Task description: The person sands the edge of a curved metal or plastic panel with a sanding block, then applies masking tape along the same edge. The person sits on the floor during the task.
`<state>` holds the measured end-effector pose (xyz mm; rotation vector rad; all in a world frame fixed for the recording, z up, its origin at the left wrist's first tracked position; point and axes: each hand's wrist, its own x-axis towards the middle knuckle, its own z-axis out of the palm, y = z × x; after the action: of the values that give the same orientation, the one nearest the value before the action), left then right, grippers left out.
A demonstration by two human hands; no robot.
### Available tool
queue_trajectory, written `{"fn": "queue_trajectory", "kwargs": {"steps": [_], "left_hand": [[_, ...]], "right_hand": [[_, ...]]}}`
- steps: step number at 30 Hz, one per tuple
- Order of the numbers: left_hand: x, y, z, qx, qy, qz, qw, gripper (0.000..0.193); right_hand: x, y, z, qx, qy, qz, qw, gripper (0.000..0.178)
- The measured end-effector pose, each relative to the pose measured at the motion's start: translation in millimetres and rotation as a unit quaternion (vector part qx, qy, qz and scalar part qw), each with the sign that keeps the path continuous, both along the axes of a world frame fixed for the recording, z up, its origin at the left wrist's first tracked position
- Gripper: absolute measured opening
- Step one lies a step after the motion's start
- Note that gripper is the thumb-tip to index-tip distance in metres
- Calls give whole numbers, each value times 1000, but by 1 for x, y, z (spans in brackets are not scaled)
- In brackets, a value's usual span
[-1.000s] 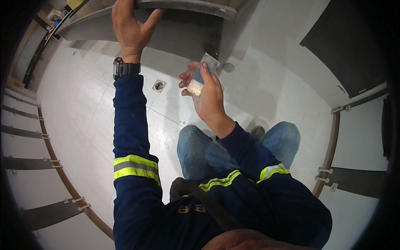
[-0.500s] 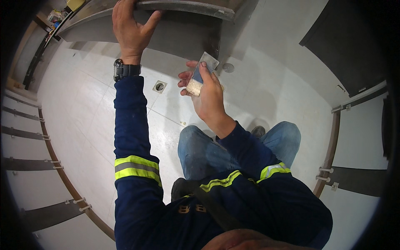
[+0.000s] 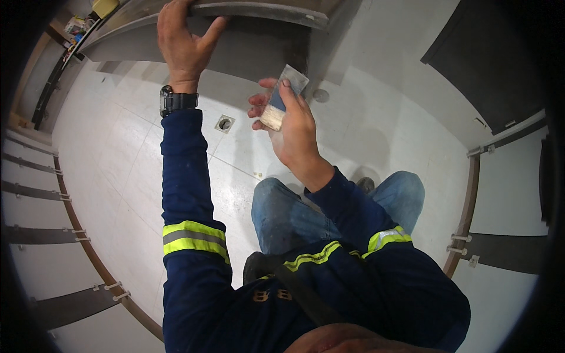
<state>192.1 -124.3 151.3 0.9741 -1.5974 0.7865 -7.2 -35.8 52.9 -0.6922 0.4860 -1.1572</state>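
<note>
My left hand (image 3: 183,46) grips the edge of a grey countertop (image 3: 259,9), with the thumb spread to the right and the fingertips cut off by the frame. A black watch (image 3: 176,100) is on that wrist. Lower and to the right, my right hand (image 3: 294,126) holds a flat rectangular tool (image 3: 286,94), tilted, between thumb and fingers. Its far end is pale grey and flat, its middle blue-grey, its near end cream. The tool's exact kind cannot be made out. It is apart from the countertop.
A square floor drain (image 3: 225,123) lies in the pale tiled floor below my left hand. A small round cover (image 3: 321,95) is right of the tool. Dark panels (image 3: 471,65) stand at the right, cabinet fronts with hinges (image 3: 76,234) at the left. My bent knees (image 3: 276,206) are below.
My right hand and the tool have shifted slightly up and left, and the tool has turned a little. My left hand stays on the countertop edge.
</note>
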Motion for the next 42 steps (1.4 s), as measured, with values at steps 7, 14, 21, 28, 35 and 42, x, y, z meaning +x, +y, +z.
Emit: {"fn": "queue_trajectory", "kwargs": {"steps": [7,14,21,28,35,42], "left_hand": [[-3,1,1,13,13,-1,1000,55],[-2,3,2,18,33,-34,999,56],[-1,0,0,15,27,-28,999,57],[1,3,0,7,22,-27,999,56],[-1,4,2,12,9,-28,1000,57],[1,4,2,-2,9,-9,1000,58]], "right_hand": [[-4,-4,12,-86,-35,-16,996,48],[2,2,5,-72,-35,-5,997,48],[-2,-1,11,-14,8,-10,1000,48],[0,5,8,1,5,-7,1000,49],[-4,3,8,47,31,0,998,49],[-4,3,13,-23,5,-10,1000,48]]}}
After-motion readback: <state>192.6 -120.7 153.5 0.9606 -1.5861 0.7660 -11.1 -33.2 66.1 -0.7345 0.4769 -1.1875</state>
